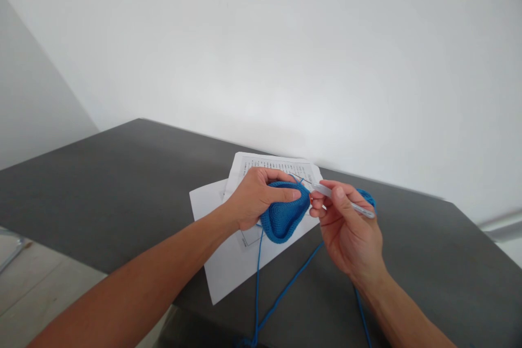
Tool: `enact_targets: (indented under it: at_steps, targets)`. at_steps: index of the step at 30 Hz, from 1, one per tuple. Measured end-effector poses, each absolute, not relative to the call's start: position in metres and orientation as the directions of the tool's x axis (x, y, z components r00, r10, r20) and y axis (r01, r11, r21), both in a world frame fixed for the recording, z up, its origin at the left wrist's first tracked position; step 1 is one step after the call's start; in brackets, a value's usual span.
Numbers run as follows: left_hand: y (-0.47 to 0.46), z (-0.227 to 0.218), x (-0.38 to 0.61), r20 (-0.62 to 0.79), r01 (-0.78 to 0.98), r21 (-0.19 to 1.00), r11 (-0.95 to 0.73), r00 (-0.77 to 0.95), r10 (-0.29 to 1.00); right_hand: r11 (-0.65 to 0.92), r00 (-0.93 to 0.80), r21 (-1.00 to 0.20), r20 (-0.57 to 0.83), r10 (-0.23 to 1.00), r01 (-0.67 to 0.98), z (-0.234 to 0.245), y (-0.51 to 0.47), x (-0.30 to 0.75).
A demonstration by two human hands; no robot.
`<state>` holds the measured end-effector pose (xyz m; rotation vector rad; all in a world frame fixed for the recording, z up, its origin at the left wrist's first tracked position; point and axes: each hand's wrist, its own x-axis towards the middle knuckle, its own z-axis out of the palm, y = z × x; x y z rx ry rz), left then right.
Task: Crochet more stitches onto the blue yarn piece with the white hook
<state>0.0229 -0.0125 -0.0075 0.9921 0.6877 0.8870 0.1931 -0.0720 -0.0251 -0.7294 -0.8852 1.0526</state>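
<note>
A blue crocheted piece (283, 217), cupped like a small bowl, is pinched at its upper rim by my left hand (256, 196), thumb on the near side. My right hand (353, 228) grips a crochet hook (361, 209) by its pale, clear handle. The hook's thin shaft points left to the rim, where a bit of blue yarn meets it. Whether the tip sits inside a stitch is too small to tell. Below the left hand hangs a strand of blue yarn (258, 277). Something small and orange shows beside my right fingertips.
Printed sheets (234, 174) and a blank white paper (220, 277) lie under the hands on the dark grey table (142, 174). A blue yarn ball (367, 196) sits partly hidden behind the right hand. Loose yarn runs over the near edge. A white wall (285, 54) stands behind.
</note>
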Motion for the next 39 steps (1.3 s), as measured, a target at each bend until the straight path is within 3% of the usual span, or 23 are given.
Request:
enact_targets:
  at_steps: [39]
  targets:
    - [-0.014, -0.006, 0.023, -0.063, -0.345, 0.908, 0.237, 0.447, 0.892, 0.376, 0.167, -0.896, 0.344, 0.924, -0.237, -0.026, -0.071, 0.204]
